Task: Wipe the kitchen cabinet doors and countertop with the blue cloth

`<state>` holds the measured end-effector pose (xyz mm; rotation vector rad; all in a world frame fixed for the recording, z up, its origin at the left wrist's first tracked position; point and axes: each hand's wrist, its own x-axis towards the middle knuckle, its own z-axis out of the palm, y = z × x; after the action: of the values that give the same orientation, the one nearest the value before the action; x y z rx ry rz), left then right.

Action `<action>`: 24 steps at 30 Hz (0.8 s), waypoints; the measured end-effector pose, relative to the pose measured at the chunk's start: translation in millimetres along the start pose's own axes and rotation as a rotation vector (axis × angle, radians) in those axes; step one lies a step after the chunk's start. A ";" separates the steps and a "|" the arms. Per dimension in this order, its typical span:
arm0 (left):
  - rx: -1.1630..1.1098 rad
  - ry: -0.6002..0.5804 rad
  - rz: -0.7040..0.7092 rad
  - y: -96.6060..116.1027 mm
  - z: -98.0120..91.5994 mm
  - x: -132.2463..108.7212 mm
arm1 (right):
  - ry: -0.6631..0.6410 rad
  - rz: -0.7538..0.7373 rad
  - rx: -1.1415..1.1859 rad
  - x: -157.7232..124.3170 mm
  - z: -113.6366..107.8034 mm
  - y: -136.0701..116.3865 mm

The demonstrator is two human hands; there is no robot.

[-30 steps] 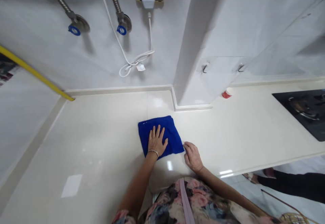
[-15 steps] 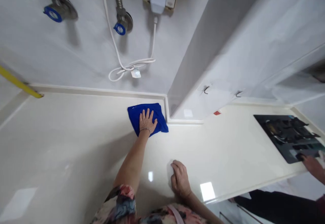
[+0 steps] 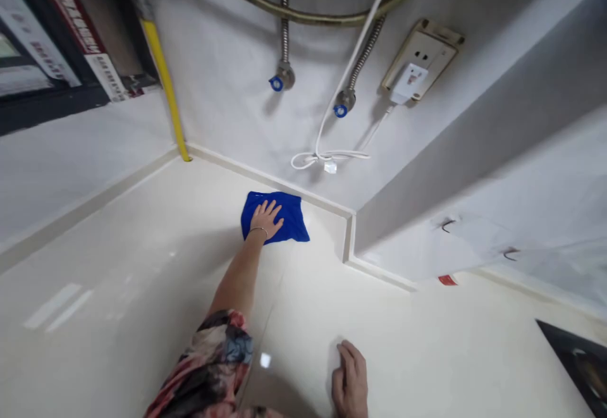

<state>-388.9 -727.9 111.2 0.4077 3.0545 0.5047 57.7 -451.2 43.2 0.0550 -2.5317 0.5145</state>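
Note:
My left hand (image 3: 266, 221) lies flat with its fingers spread on a blue cloth (image 3: 291, 219). The cloth is on the cream countertop (image 3: 199, 215), close to the low raised edging along the wall. A thin bracelet circles the left wrist. Nearer the bottom of the view, my right hand (image 3: 351, 380) rests on the countertop, its fingers loosely bent and a gap between thumb and forefinger. Nothing shows in it, and its wrist is cut off by the frame.
A boxed wall section (image 3: 450, 184) with hooks juts out at the right. A black stove (image 3: 576, 361) shows at the right edge. A yellow pipe (image 3: 167, 83) rises in the left corner. A tied white cord (image 3: 332, 154) hangs above the cloth, near two blue-handled valves and a socket (image 3: 422, 57).
The view has turned left, bringing the corner and yellow pipe in. My left hand and the cloth have slid left along the wall, away from the jutting section. The co-worker's hand has left view.

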 end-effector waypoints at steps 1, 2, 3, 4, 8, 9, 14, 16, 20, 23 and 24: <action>0.000 0.016 -0.037 -17.1 -6.5 -3.4 | -0.004 -0.015 -0.010 -0.9 0.3 2.7; 0.000 0.032 -0.074 -34.0 -13.0 -7.7 | -0.010 -0.029 -0.017 -1.8 0.3 5.6; 0.000 0.047 -0.111 -50.8 -19.3 -13.0 | -0.018 -0.040 -0.023 -2.9 0.3 8.7; -0.001 0.061 -0.148 -67.6 -25.4 -19.2 | -0.021 -0.049 -0.028 -4.0 0.3 11.8; 0.008 0.113 -0.305 -132.7 -46.0 -54.5 | -0.020 -0.068 -0.014 -8.0 1.2 22.0; 0.015 0.125 -0.345 -147.6 -50.0 -65.5 | -0.022 -0.068 -0.007 -8.6 1.8 23.2; 0.036 0.176 -0.522 -196.3 -64.0 -126.8 | -0.008 -0.051 0.031 -7.2 3.7 18.9; 0.051 0.192 -0.596 -198.2 -66.7 -151.9 | 0.002 -0.034 0.041 -5.1 3.0 14.5; 0.080 0.222 -0.700 -179.2 -65.7 -200.5 | -0.003 -0.028 0.053 -1.3 0.8 8.8; 0.089 0.220 -0.719 -160.4 -59.7 -233.8 | -0.007 -0.032 0.067 0.4 1.0 7.3; 0.094 0.219 -0.718 -154.8 -57.2 -244.1 | -0.009 -0.034 0.071 1.0 1.2 6.8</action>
<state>-195.6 -950.4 110.3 -0.7711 3.1164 0.3755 55.2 -445.3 40.4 0.1263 -2.5163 0.5915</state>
